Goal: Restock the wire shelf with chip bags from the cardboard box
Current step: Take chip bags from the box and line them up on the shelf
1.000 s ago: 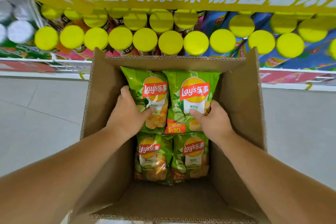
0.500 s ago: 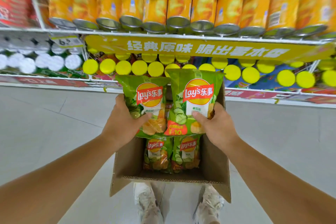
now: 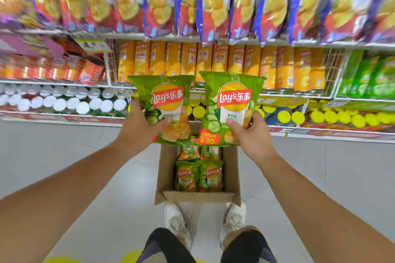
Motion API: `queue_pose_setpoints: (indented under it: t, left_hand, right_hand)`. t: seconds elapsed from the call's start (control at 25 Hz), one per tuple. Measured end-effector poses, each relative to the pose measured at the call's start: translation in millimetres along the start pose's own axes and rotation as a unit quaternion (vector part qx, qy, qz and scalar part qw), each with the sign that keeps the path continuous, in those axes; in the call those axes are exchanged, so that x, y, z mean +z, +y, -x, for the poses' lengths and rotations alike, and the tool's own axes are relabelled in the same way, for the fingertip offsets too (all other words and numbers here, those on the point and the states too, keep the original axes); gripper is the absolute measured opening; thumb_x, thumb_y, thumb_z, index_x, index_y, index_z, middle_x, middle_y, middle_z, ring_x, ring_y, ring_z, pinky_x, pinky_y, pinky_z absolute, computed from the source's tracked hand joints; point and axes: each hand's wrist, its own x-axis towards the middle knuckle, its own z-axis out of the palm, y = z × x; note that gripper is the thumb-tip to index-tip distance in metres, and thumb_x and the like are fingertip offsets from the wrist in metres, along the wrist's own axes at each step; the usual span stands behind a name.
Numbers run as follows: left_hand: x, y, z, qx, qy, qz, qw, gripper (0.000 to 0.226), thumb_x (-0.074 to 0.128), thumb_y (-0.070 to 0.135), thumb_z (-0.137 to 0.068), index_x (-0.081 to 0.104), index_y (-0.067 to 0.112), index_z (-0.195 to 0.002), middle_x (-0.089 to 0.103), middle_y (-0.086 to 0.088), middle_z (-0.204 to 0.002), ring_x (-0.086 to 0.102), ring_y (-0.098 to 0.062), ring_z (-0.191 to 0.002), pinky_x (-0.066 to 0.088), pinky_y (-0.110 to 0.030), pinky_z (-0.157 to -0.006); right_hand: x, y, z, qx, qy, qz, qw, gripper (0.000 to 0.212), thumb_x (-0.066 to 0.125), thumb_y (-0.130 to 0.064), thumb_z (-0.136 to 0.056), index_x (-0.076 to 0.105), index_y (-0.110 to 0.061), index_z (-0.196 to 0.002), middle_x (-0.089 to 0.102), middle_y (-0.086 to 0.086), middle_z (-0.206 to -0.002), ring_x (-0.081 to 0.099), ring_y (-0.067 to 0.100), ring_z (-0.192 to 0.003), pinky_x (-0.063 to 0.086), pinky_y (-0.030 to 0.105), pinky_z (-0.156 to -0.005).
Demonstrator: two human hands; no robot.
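My left hand (image 3: pixel 139 129) grips a green Lay's chip bag (image 3: pixel 165 100) by its lower left edge. A second green Lay's bag (image 3: pixel 232 104) is held upright by my right hand (image 3: pixel 252 134), thumb on its front. Both bags are raised above the open cardboard box (image 3: pixel 232 175) on the floor. Several more green bags (image 3: pixel 198 175) lie inside the box. The white wire shelf (image 3: pixel 333 70) stands ahead, with green bags (image 3: pixel 367 74) in its right section.
Orange chip canisters (image 3: pixel 213 62) fill the middle shelf level, purple-blue bags (image 3: pixel 213 4) hang above, yellow-lidded cans (image 3: pixel 333 116) lie on the bottom level. Red cans (image 3: pixel 92 70) and white-lidded ones (image 3: pixel 64 102) are at left. My white shoes (image 3: pixel 177 222) stand behind the box on grey floor.
Both hands have lifted the two bags out of the box and upward. My view has risen from the box to the higher shelves, and the box now looks far below.
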Motion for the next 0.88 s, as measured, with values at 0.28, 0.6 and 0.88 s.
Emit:
queue_pose_setpoints:
  t: [0.28, 0.6, 0.88]
  left_hand:
    - [-87, 98, 31, 0.055, 0.01, 0.044, 0.997, 0.071, 0.084, 0.027, -0.077, 0.037, 0.02, -0.13, 0.053, 0.023, -0.108, 0.052, 0.017, -0.09, 0.044, -0.012, -0.084]
    - [-154, 183, 47, 0.108, 0.018, 0.085, 0.99, 0.076, 0.084, 0.037, -0.077, 0.036, 0.02, -0.133, 0.049, 0.02, -0.116, 0.051, -0.004, -0.109, 0.04, -0.024, -0.095]
    - [-184, 240, 35, 0.159, 0.032, 0.103, 0.981, 0.077, 0.083, 0.033, -0.077, 0.036, 0.019, -0.137, 0.048, 0.02, -0.113, 0.047, -0.006, -0.109, 0.039, -0.029, -0.093]
  right_hand:
    - [-29, -120, 64, -0.082, 0.047, 0.015, 0.995, 0.039, 0.081, -0.05, -0.075, 0.061, -0.029, -0.102, 0.074, -0.011, -0.097, 0.071, 0.012, -0.091, 0.059, 0.048, -0.083]
    - [-59, -222, 103, -0.143, 0.091, 0.024, 0.985, 0.037, 0.081, -0.042, -0.081, 0.062, -0.026, -0.108, 0.072, -0.011, -0.099, 0.07, 0.014, -0.094, 0.058, 0.037, -0.078]
    - [-72, -296, 106, -0.206, 0.136, 0.049, 0.968, 0.031, 0.076, -0.043, -0.086, 0.062, -0.025, -0.106, 0.071, -0.012, -0.093, 0.067, 0.008, -0.086, 0.053, 0.032, -0.073]
